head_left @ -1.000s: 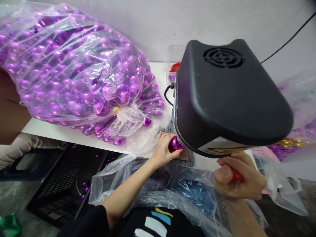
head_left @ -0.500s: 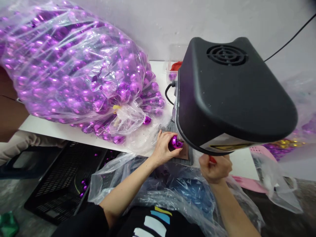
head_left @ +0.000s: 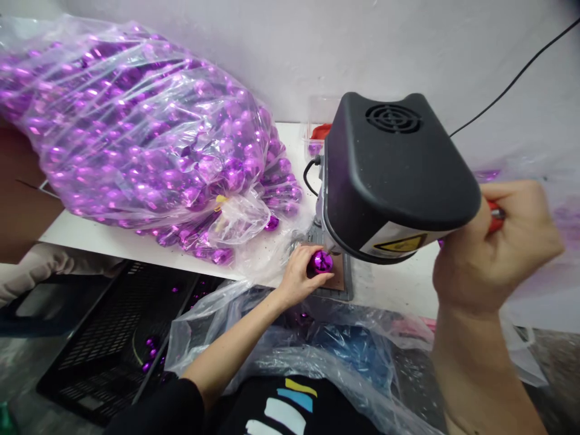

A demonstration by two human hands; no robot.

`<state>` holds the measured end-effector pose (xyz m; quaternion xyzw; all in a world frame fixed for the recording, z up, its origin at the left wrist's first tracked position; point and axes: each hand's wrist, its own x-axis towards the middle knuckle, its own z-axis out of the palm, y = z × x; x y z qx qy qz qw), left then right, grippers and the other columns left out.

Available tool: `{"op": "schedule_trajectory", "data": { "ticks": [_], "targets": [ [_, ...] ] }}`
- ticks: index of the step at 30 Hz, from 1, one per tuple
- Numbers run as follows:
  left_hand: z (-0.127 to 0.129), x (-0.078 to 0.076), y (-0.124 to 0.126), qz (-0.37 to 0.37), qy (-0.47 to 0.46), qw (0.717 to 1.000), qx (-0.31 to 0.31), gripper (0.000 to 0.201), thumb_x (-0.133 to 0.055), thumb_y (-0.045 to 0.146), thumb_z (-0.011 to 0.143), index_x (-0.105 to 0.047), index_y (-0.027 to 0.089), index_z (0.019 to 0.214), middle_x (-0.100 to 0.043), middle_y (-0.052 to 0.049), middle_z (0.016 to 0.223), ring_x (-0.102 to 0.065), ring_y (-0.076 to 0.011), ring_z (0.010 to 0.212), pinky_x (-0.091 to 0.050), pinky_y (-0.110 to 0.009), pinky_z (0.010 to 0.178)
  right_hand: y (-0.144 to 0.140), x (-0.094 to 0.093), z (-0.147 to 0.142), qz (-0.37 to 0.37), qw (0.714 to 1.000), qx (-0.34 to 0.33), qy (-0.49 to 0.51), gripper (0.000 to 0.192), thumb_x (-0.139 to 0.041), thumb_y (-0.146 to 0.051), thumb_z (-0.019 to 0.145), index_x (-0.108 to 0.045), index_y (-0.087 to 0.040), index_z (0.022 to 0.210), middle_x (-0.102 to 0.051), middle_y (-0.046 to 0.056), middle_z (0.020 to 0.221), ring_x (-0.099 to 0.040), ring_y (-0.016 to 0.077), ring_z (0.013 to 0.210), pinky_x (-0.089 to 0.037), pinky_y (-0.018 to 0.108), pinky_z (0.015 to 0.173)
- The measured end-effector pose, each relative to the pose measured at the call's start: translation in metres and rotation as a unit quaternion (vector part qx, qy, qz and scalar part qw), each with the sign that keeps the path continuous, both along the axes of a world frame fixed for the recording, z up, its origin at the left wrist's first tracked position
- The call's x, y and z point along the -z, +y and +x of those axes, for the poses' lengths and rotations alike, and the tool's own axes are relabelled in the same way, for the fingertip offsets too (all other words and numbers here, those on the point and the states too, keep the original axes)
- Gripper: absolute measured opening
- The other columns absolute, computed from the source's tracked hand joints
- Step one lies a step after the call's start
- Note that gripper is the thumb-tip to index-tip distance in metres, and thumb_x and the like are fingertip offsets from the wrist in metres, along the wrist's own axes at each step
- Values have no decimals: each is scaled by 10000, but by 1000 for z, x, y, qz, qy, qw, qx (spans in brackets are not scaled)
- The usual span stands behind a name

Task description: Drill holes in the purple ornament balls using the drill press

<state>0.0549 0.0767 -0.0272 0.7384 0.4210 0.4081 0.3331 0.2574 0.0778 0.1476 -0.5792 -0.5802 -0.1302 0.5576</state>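
My left hand (head_left: pixel 302 273) grips a shiny purple ball (head_left: pixel 323 261) between thumb and fingers. The ball is over the brown pad on the grey base (head_left: pixel 345 289) of a bench drill press, whose black cover (head_left: pixel 394 175) overhangs it. Raised at the right side of that cover, my right hand (head_left: pixel 493 248) is closed around a red-ended lever handle (head_left: pixel 496 217). Most of the handle is hidden by the fingers. Under the cover, the machine's tool tip is hard to make out.
A big clear bag (head_left: pixel 149 139) full of purple balls covers the left of the white table (head_left: pixel 104 241). One loose ball (head_left: pixel 272 223) lies beside it. Below left stands a black crate (head_left: pixel 90 338). Clear plastic sheeting (head_left: pixel 353 350) spreads across my lap. A small clear box (head_left: pixel 317 130) stands behind.
My right hand has swung up and to the right with the lever handle. My left hand keeps the ball at nearly the same place. The view has shifted slightly.
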Motion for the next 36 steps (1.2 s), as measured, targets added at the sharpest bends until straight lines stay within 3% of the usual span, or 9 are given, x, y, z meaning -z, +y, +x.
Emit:
{"op": "schedule_trajectory", "data": {
  "ticks": [5, 11, 14, 17, 19, 21, 24, 31, 36],
  "targets": [
    [-41, -19, -44, -86, 70, 987, 117, 622, -722, 618, 857, -613, 205, 1308, -722, -106, 1163, -670, -263, 1045, -523, -379, 928, 17, -11, -1, -40, 996, -49, 60, 337, -565, -410, 952, -606, -105, 813, -460, -38, 624, -433, -2, 588, -315, 168, 574],
    [-62, 20, -77, -284, 394, 847, 218, 687, -461, 725, 948, -711, 138, 1203, -760, -190, 1110, -734, -373, 1030, -536, -437, 887, 26, -13, -4, -41, 996, -43, 72, 300, -555, -366, 952, -551, -124, 775, -410, -56, 596, -404, -3, 569, -261, 194, 568],
    [-62, 21, -75, -267, 396, 856, 199, 766, -496, 686, 951, -545, 117, 1461, -647, -243, 1393, -656, -414, 1241, -512, -468, 990, 28, -14, -3, -48, 995, -47, 76, 327, -558, -411, 944, -555, -130, 776, -421, -48, 607, -402, 4, 575, -242, 201, 556],
    [-71, -7, -55, -264, 273, 888, 259, 591, -524, 611, 972, -638, 191, 1372, -768, -132, 1195, -735, -314, 1069, -545, -382, 911, 28, -14, 0, -60, 994, -50, 80, 349, -564, -444, 933, -570, -134, 773, -430, -38, 612, -414, 14, 583, -233, 200, 546],
    [-81, -26, -28, -249, 189, 925, 215, 427, -501, 526, 1011, -706, 233, 1246, -797, -56, 1027, -744, -232, 913, -552, -324, 833, 29, -13, 1, -64, 994, -44, 75, 335, -567, -425, 931, -575, -130, 774, -433, -39, 614, -412, 9, 595, -247, 204, 564],
    [-89, -35, 6, -177, 177, 967, 36, 350, -459, 418, 1041, -721, 224, 1169, -785, -57, 955, -721, -225, 885, -546, -344, 839, 30, -11, 2, -59, 995, -38, 70, 302, -562, -393, 933, -584, -129, 787, -439, -41, 624, -396, 8, 606, -258, 220, 591],
    [-92, -29, 54, -82, 241, 955, -150, 366, -498, 275, 1020, -623, 173, 1348, -752, -141, 1159, -671, -299, 1132, -483, -455, 1036, 30, -10, 3, -48, 996, -34, 65, 285, -562, -385, 929, -595, -135, 796, -450, -39, 630, -390, 19, 614, -271, 244, 615],
    [-88, 3, 77, -48, 278, 951, -126, 494, -476, 377, 1032, -490, 175, 1483, -661, -172, 1383, -607, -316, 1305, -460, -438, 1093, 25, -20, 0, -95, 991, -28, 88, 297, -609, -420, 881, -595, -148, 762, -488, -16, 632, -430, 31, 617, -299, 210, 574],
    [-93, -13, 110, -36, 294, 933, -206, 395, -394, 328, 1039, -620, 182, 1328, -738, -143, 1214, -633, -337, 1240, -452, -438, 1081, 26, -20, -2, -88, 990, -24, 106, 262, -612, -386, 861, -583, -152, 746, -479, -20, 607, -412, 33, 586, -265, 209, 548]
  ]
}}
